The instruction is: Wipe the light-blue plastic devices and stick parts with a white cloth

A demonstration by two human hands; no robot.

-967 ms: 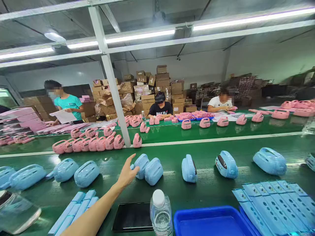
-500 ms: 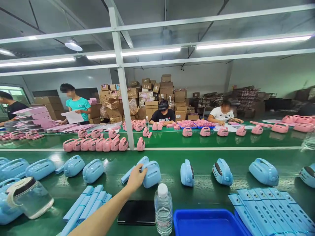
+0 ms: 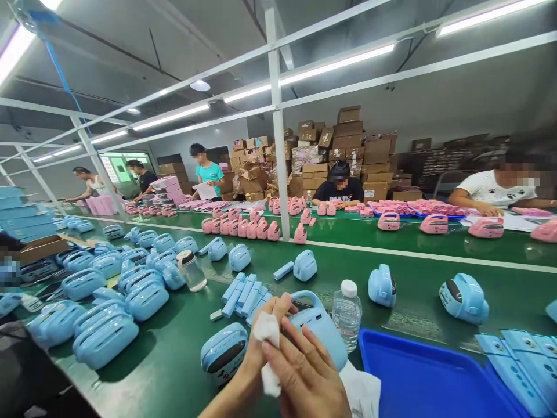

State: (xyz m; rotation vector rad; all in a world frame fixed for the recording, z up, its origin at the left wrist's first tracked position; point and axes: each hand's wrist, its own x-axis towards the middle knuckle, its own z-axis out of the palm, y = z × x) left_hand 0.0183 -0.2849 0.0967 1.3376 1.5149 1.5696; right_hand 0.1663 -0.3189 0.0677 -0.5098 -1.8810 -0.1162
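My left hand [image 3: 256, 348] and my right hand [image 3: 307, 371] are together low in the middle of the head view. Between them is a crumpled white tissue [image 3: 270, 357], with my right thumb pressed onto it and the other right fingers stretched out. Right behind my fingers stands a light blue speaker-like case with a carry handle [image 3: 324, 334]; my hands hide part of it, and I cannot tell if they touch it. Left of my hands sits another blue case with a dark front panel [image 3: 226, 354].
A clear water bottle [image 3: 347, 316] and blue tray [image 3: 418, 371] are to the right, with white paper [image 3: 363, 389] beside the tray. Blue bars [image 3: 246, 296] lie behind my hands. A jar [image 3: 191, 271] stands by many blue cases [image 3: 107, 342]. Co-workers sit across the bench.
The view has swung left. Earlier, one hand gripped a blue case farther out on the bench; now both hands are close in, with a white tissue between them.
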